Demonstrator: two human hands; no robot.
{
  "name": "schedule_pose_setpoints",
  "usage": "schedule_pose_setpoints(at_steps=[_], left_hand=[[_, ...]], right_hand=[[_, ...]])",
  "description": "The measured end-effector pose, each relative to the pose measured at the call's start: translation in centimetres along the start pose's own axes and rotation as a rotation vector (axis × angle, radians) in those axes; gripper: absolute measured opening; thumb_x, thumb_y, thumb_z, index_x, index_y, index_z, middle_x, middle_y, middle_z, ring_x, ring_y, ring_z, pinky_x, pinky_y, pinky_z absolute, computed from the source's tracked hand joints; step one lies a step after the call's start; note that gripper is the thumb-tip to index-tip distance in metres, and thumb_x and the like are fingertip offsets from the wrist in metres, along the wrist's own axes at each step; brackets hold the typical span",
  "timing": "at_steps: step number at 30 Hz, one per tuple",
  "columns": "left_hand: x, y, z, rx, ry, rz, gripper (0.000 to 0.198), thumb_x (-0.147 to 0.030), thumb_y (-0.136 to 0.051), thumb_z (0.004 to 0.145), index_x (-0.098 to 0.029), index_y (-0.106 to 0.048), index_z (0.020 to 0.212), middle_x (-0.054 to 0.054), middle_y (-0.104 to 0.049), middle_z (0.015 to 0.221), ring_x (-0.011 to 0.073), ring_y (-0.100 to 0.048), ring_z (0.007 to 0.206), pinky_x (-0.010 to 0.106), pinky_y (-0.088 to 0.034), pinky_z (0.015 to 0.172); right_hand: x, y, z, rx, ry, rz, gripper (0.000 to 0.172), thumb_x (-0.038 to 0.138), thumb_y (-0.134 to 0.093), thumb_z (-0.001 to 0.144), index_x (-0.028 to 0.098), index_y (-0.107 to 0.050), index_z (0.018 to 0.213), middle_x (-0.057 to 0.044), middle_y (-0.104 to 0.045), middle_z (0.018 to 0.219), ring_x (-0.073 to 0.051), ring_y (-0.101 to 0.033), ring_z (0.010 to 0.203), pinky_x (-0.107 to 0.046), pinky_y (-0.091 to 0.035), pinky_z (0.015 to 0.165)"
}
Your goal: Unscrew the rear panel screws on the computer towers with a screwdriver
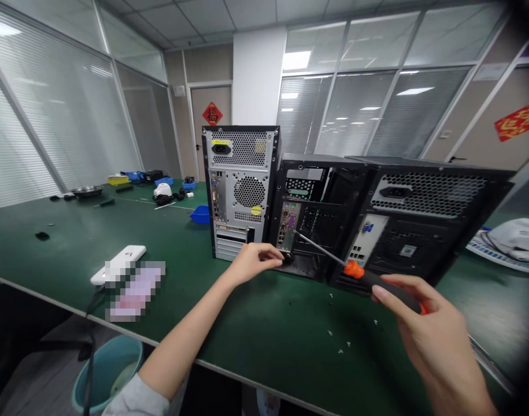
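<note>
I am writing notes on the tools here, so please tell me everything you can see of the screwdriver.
The screwdriver has a black handle with an orange collar at the front and a thin bare metal shaft. The right hand grips the rear of the handle. It slants, handle low at the right, shaft rising leftwards to the back panel of the open black computer case, beside the ports. The tip shape is too small to tell.

Left arm: bare forearm stretched forward from lower left, grey sleeve at the elbow.
Left hand: palm down, fingertips pinched together, pointing right.
Right hand: low at right, back toward the camera, fingers curled tight in a grip, thumb on top.
Spacing: hands well apart.
</note>
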State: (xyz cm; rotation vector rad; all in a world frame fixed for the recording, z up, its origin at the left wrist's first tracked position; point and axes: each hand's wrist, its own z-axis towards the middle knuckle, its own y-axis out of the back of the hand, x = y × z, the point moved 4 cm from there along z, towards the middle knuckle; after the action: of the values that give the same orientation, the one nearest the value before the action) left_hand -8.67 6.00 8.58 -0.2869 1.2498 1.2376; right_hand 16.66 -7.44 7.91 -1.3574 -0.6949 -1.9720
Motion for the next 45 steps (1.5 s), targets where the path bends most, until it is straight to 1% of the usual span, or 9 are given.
schedule_pose_setpoints(at_steps=[4,8,17,21,23,29,33,39,45], left_hand=[[0.7,1.7,0.2,-0.106,0.019,-0.114,0.02,-0.032,-0.067,0.072,-0.016,-0.069,0.085,0.005,-0.071,0.083,0.0135,-0.063,0.075,0.024,-0.048,0.069],[1.5,2.7,0.4,-0.185,0.027,-0.211,0.022,-0.032,-0.07,0.07,-0.015,-0.068,0.084,0.006,-0.07,0.084,0.0145,-0.065,0.079,0.026,-0.049,0.073],[3.3,2.7,0.3,-0.315,0.067,-0.496,0.028,-0.037,-0.075,0.063,-0.015,-0.067,0.079,0.003,-0.069,0.073,0.0131,-0.065,0.072,0.025,-0.05,0.071],[3.3,2.1,0.0,-0.351,0.085,-0.679,0.033,-0.04,-0.078,0.059,-0.014,-0.066,0.077,0.001,-0.066,0.065,0.0101,-0.062,0.064,0.022,-0.05,0.065],[3.1,1.9,-0.2,-0.363,0.088,-0.766,0.036,-0.04,-0.08,0.056,-0.014,-0.064,0.075,0.0,-0.064,0.061,0.009,-0.06,0.06,0.022,-0.049,0.063],[2.7,1.5,-0.6,-0.374,0.076,-0.932,0.042,-0.042,-0.082,0.052,-0.014,-0.06,0.073,-0.003,-0.06,0.057,0.0076,-0.057,0.055,0.02,-0.047,0.058],[3.0,1.7,-0.6,-0.414,0.048,-1.012,0.043,-0.039,-0.084,0.049,-0.015,-0.057,0.072,-0.004,-0.058,0.058,0.0068,-0.057,0.056,0.019,-0.046,0.056],[3.3,2.1,-0.8,-0.457,0.041,-1.04,0.045,-0.036,-0.086,0.047,-0.016,-0.056,0.074,-0.004,-0.061,0.063,0.0074,-0.059,0.059,0.019,-0.048,0.057],[3.3,2.4,-0.8,-0.487,0.042,-1.034,0.046,-0.035,-0.086,0.045,-0.015,-0.056,0.072,-0.004,-0.061,0.063,0.0071,-0.059,0.058,0.018,-0.048,0.055]], right_hand=[[2.9,-0.8,0.2,-0.017,0.157,-0.197,0.045,0.053,-0.076,0.054,0.022,-0.066,0.085,0.0,-0.063,0.081,-0.014,-0.056,0.069,-0.024,-0.043,0.059],[5.0,-1.9,0.2,-0.047,0.305,-0.261,0.041,0.054,-0.073,0.059,0.023,-0.066,0.085,0.001,-0.063,0.079,-0.015,-0.056,0.067,-0.026,-0.043,0.06],[5.7,-4.2,-1.3,-0.055,0.709,-0.246,0.021,0.034,-0.071,0.072,0.022,-0.063,0.087,0.0,-0.062,0.082,-0.015,-0.059,0.074,-0.029,-0.049,0.07],[5.4,-4.2,-2.8,-0.121,0.988,-0.25,0.032,0.015,-0.076,0.066,0.021,-0.063,0.094,-0.002,-0.064,0.086,-0.016,-0.061,0.078,-0.031,-0.051,0.071],[5.2,-4.1,-3.4,-0.142,1.064,-0.272,0.041,0.009,-0.077,0.063,0.022,-0.062,0.099,-0.003,-0.065,0.089,-0.018,-0.062,0.079,-0.032,-0.052,0.07],[5.2,-4.4,-4.9,-0.109,1.204,-0.3,0.059,0.006,-0.077,0.061,0.023,-0.057,0.114,-0.004,-0.063,0.093,-0.019,-0.064,0.079,-0.036,-0.056,0.069],[5.3,-5.0,-5.3,-0.046,1.235,-0.325,0.057,0.006,-0.075,0.065,0.025,-0.056,0.116,-0.002,-0.063,0.092,-0.017,-0.064,0.077,-0.035,-0.058,0.069],[5.0,-5.7,-5.5,0.096,1.289,-0.319,0.062,0.001,-0.073,0.066,0.019,-0.053,0.121,-0.005,-0.06,0.094,-0.018,-0.062,0.083,-0.035,-0.057,0.071],[5.0,-5.7,-5.4,0.078,1.282,-0.336,0.056,0.004,-0.072,0.068,0.022,-0.055,0.119,-0.004,-0.061,0.093,-0.017,-0.063,0.08,-0.035,-0.058,0.069]])
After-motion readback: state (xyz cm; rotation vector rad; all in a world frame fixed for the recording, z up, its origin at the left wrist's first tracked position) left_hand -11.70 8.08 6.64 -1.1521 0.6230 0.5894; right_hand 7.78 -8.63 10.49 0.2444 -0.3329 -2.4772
